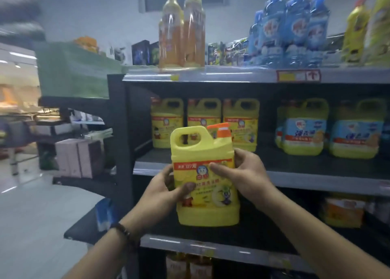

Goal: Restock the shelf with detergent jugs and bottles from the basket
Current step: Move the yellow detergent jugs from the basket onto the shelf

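I hold a yellow detergent jug [205, 152] with an orange pump top upright in front of the middle shelf [306, 178]. My left hand [166, 191] grips its left side, thumb across the label. On the right side my right hand [240, 172] grips it, thumb on the label front. Behind the jug, three matching yellow jugs [203, 114] stand in a row at the back of that shelf. The basket is out of view.
Yellow jugs with blue labels [329, 128] stand to the right on the same shelf. The top shelf carries orange bottles [181, 31], blue bottles [291, 25] and yellow bottles [365, 27]. Lower shelves hold orange packs [341, 211]. A side rack with pale boxes [78, 158] stands on the left.
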### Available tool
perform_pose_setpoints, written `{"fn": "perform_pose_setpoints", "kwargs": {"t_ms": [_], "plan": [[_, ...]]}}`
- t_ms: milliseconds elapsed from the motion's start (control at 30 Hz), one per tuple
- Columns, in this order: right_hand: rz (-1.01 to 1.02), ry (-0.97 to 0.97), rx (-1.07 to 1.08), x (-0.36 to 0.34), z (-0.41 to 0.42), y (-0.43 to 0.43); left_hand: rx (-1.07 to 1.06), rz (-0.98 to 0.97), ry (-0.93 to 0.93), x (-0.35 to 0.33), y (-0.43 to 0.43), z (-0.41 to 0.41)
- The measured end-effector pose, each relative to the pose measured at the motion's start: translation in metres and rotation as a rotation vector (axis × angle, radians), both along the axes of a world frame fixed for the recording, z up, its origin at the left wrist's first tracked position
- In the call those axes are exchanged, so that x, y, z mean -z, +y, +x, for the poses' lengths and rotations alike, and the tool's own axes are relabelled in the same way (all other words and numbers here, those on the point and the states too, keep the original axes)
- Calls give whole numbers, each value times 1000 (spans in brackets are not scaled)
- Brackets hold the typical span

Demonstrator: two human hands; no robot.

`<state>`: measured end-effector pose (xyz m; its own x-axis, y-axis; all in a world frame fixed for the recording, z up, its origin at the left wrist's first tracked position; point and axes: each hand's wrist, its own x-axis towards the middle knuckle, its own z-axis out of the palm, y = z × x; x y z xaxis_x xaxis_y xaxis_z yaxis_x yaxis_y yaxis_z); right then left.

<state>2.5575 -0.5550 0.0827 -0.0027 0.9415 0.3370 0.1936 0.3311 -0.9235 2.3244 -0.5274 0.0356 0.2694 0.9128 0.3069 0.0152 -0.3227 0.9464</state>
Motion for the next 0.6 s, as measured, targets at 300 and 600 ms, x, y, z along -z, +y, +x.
{"fn": "perform_pose_setpoints", "kwargs": {"t_ms": [300, 600], "plan": [[-170, -74, -47, -63, -45, 109, -191, 60, -106, -69, 90, -40], [-41, -40, -51, -55, -90, 220, -278, 81, 11, -82, 188, -67]]}}
